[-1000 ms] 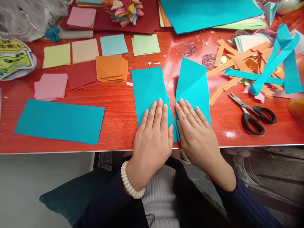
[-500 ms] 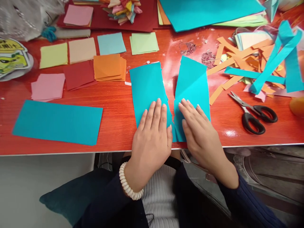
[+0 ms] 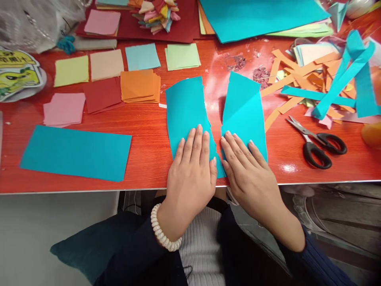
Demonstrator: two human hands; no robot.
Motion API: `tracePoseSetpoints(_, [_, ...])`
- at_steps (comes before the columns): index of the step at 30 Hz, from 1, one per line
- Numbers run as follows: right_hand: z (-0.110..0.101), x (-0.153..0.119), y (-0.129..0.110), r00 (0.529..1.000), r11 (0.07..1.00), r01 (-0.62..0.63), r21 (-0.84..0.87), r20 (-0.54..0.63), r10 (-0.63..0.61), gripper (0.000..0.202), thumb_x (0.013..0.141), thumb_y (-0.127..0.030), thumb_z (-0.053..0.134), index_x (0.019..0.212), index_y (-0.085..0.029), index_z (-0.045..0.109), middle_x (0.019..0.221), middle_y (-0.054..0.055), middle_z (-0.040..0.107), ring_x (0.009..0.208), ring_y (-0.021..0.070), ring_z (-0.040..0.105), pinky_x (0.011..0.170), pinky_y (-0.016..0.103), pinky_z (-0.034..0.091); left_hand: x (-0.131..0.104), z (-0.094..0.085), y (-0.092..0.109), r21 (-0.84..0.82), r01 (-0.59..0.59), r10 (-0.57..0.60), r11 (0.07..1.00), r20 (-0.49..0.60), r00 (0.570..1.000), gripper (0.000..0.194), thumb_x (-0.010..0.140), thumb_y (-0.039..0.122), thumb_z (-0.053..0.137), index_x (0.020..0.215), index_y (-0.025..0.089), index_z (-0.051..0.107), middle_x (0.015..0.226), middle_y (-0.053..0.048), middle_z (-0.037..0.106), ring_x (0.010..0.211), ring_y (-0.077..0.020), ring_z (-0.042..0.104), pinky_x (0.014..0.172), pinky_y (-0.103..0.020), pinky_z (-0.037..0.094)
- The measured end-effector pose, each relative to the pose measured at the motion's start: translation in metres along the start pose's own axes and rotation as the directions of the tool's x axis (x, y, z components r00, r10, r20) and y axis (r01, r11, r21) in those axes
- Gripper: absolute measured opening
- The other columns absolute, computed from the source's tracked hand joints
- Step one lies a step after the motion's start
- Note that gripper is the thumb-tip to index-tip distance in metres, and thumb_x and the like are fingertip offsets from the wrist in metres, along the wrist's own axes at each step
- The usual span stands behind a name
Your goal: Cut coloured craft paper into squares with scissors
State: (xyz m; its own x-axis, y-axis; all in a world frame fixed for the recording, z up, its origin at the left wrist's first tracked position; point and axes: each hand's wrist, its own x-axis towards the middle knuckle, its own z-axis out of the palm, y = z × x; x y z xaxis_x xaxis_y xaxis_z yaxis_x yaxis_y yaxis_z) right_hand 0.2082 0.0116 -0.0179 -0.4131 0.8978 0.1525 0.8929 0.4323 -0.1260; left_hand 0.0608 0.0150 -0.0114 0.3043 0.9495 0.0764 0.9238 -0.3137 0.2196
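Note:
Two blue paper pieces with ragged inner edges lie side by side at the table's front edge. My left hand rests flat on the left piece, fingers stretched out, a beaded coil on the wrist. On the right piece lies my right hand, also flat with fingers extended. A gap parts the pieces and narrows toward me; whether they still join near the bottom is hard to tell. Another blue rectangle lies to the left. Scissors with black handles lie to the right.
Small stacks of coloured squares, such as the orange stack, lie at the back left. Orange and blue strips are heaped at the right. Large blue sheets lie at the back, near a folded-paper cluster.
The gap between the two blue pieces has widened near my hands. My right hand has slid slightly, with its fingers now flatter on the paper. The view has shifted a little.

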Motion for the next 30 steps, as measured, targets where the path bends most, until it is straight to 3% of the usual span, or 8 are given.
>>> tracePoseSetpoints(16, [0.001,-0.003,0.001,1.0,1.0,-0.01,-0.002,-0.017,0.01,0.047,0.098,-0.022,0.031,0.142,-0.006,0.039,0.15,0.009,0.033,0.14,0.0213,0.031,0.115,0.043,0.025,-0.001,0.0,0.0,-0.018,0.004,-0.005,1.0,-0.018,1.0,0.054,0.097,0.029,0.029,0.145,0.005,0.027,0.153,-0.015,0.026,0.143,-0.0254,0.02,0.117,-0.046,0.023])
tracePoseSetpoints(24, [0.002,-0.011,0.017,0.999,1.0,0.007,0.027,-0.051,-0.005,0.051,0.097,-0.02,0.036,0.147,-0.012,0.03,0.149,0.011,0.036,0.14,0.0218,0.031,0.114,0.045,0.026,0.0,0.0,0.0,0.008,-0.008,0.008,1.0,-0.037,0.999,0.054,0.097,0.029,0.03,0.144,0.003,0.029,0.152,-0.016,0.026,0.143,-0.0265,0.021,0.117,-0.045,0.024])
tracePoseSetpoints(27, [-0.003,-0.014,0.021,0.995,0.99,0.067,0.126,-0.08,-0.057,0.056,0.097,-0.02,0.038,0.15,-0.014,0.023,0.15,0.012,0.035,0.139,0.0216,0.031,0.114,0.045,0.029,-0.006,-0.003,-0.004,0.024,-0.077,0.079,0.997,-0.11,0.991,0.056,0.096,0.034,0.036,0.141,0.001,0.035,0.149,-0.021,0.031,0.141,-0.0293,0.025,0.115,-0.046,0.029])
tracePoseSetpoints(30, [-0.011,-0.02,0.025,0.992,0.942,0.115,0.316,-0.092,-0.09,0.061,0.096,-0.019,0.04,0.152,-0.021,0.016,0.152,0.008,0.032,0.139,0.0205,0.032,0.111,0.042,0.036,-0.019,-0.008,-0.012,0.069,-0.232,0.239,0.97,-0.13,0.962,0.056,0.093,0.038,0.043,0.137,0.003,0.042,0.144,-0.021,0.041,0.138,-0.0312,0.032,0.111,-0.046,0.036])
